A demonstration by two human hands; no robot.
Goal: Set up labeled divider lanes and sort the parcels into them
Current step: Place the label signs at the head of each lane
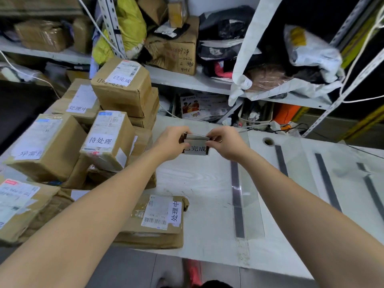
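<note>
Far left of frame: stacked parcels [108, 140], tagged, not yet sorted. Centre: left hand [172, 142] pinching one end of a small stack of label cards [196, 143] over the surface [197, 183]; right hand [226, 142] pinching the other end. Right: clear divider [252, 204], then bare dark strips [327, 181]. Probably labeling lanes; next, separate the top card and fix it to a lane.
</note>
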